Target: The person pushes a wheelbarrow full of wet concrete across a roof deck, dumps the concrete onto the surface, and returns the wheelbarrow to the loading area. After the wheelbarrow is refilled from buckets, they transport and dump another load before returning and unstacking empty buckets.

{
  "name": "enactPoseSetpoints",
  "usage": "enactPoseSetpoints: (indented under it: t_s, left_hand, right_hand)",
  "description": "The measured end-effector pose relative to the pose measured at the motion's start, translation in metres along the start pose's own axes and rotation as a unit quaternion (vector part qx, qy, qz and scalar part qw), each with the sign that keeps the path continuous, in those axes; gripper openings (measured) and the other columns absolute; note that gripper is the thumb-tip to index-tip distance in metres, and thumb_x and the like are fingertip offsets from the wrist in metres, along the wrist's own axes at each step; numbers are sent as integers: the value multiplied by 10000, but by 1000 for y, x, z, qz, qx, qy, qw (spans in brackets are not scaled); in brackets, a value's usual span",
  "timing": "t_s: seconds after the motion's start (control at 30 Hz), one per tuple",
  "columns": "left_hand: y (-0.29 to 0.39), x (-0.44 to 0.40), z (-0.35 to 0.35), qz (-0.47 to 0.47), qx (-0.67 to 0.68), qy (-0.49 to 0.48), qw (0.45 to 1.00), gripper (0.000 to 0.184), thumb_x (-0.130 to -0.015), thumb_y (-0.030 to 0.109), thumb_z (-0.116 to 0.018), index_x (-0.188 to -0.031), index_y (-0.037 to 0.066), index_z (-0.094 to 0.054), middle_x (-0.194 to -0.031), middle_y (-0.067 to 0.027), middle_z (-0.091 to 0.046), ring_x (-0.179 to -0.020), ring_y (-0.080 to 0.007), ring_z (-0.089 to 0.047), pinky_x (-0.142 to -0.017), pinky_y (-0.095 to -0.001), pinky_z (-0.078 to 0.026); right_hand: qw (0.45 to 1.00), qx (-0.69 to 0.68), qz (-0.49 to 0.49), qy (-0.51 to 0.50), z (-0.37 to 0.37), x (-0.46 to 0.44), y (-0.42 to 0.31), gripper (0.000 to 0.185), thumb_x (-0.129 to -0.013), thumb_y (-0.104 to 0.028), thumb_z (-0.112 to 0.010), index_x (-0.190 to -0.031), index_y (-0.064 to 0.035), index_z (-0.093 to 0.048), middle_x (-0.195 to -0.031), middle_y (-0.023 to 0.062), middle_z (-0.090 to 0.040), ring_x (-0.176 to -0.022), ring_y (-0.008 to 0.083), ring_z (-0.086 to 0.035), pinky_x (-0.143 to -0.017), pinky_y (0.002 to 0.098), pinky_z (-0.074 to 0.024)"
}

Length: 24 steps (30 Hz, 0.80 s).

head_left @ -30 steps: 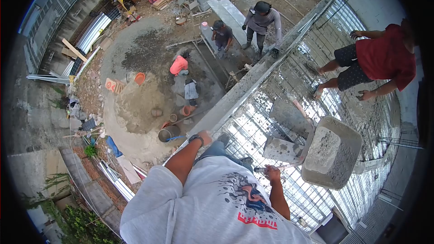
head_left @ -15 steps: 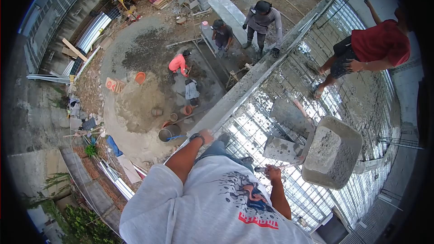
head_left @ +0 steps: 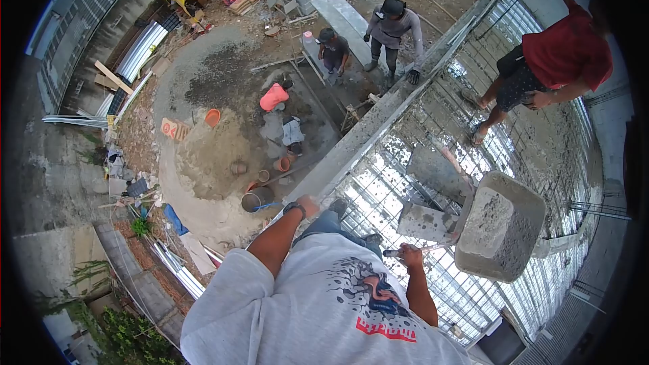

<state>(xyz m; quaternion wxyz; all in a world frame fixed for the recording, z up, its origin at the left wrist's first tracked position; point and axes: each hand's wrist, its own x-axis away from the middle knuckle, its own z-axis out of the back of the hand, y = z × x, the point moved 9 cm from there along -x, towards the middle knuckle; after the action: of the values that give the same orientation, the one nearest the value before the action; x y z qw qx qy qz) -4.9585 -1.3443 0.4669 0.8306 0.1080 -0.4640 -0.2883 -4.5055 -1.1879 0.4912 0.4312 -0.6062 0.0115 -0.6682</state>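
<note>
My right hand (head_left: 410, 255) is closed round a wheelbarrow handle (head_left: 433, 248), whose dark end pokes out beyond the fist. The wheelbarrow tray (head_left: 501, 226), smeared with wet grey concrete, stands to the right of that hand. Another bar (head_left: 454, 161), apparently its second handle, sticks out at the far side. My left hand (head_left: 308, 207), with a dark watch on its wrist, is at the concrete ledge (head_left: 341, 162) beside my bent leg. Its fingers are too small and blurred to make out.
Rebar mesh over shiny metal decking (head_left: 378, 192) spreads on the right, partly under wet concrete. A person in a red shirt (head_left: 568, 51) stands on it. Several people work below, past the ledge, near a sand pile (head_left: 213, 152) and buckets (head_left: 257, 199). Spattered boards (head_left: 424, 222) lie by the wheelbarrow.
The view shifts slightly. The person in red lowers the torso a little and raises an arm out of frame. The person in pink below bends further. My hands stay in place.
</note>
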Motion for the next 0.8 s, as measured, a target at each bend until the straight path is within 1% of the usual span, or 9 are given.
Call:
enactPoseSetpoints:
  t_s: [0.1, 0.17, 0.3, 0.4, 0.5, 0.67, 0.8]
  left_hand:
    - [4, 0, 0, 7, -20, -17, 1000, 492, -707, 325, -618, -1148, 106, -628, -1172, -167, -604, -1100, -321, -567, -942, -370, -446]
    - [7, 1, 4, 4, -7, -3, 1000, 505, -702, 328, -631, -1155, 104, -624, -1175, -166, -603, -1105, -317, -565, -952, -368, -440]
    - [3, -17, -4, -9, 1, -8, 1000, 543, -691, 337, -663, -1177, 101, -612, -1200, -165, -589, -1123, -309, -555, -970, -360, -429]
    - [2, -20, -5, 3, 9, -1, 1000, 558, -688, 343, -674, -1189, 105, -605, -1222, -164, -577, -1135, -307, -547, -976, -358, -425]
    - [6, -21, -4, -10, 1, -18, 1000, 569, -688, 335, -676, -1199, 98, -598, -1229, -166, -572, -1139, -309, -543, -977, -358, -423]
    - [9, -7, 2, 0, 13, -14, 1000, 565, -694, 320, -662, -1203, 82, -594, -1225, -169, -575, -1143, -308, -543, -978, -355, -421]
    - [1, -12, -4, -1, 19, -14, 1000, 552, -698, 317, -652, -1194, 81, -600, -1218, -171, -579, -1141, -307, -546, -979, -353, -419]
  right_hand:
    - [1000, 2, 2, 1, 1, -2, 1, 268, -874, -256, -602, -1010, -28, -631, -883, 98, -646, -741, 209, -620, -646, 352, -516]
    - [1000, 2, -5, 7, 2, -2, 3, 255, -876, -248, -600, -1012, -34, -631, -880, 95, -646, -738, 204, -619, -649, 350, -519]
    - [1000, -15, -10, 10, 2, -2, 3, 230, -884, -252, -596, -982, -47, -632, -847, 79, -636, -727, 185, -617, -616, 324, -508]
    - [1000, -17, -10, 11, 4, -2, 4, 220, -887, -260, -596, -955, -54, -630, -823, 68, -628, -714, 174, -614, -586, 303, -493]
    - [1000, -15, -12, 12, 3, -2, 5, 217, -884, -265, -600, -937, -57, -628, -805, 63, -623, -693, 169, -608, -556, 291, -478]
    - [1000, -18, -14, 12, 2, -10, 11, 205, -864, -253, -613, -936, -61, -627, -780, 58, -616, -655, 162, -593, -517, 286, -463]
    - [1000, -12, -17, 13, 0, -5, 5, 203, -855, -245, -616, -946, -64, -625, -779, 56, -616, -646, 160, -588, -521, 288, -467]
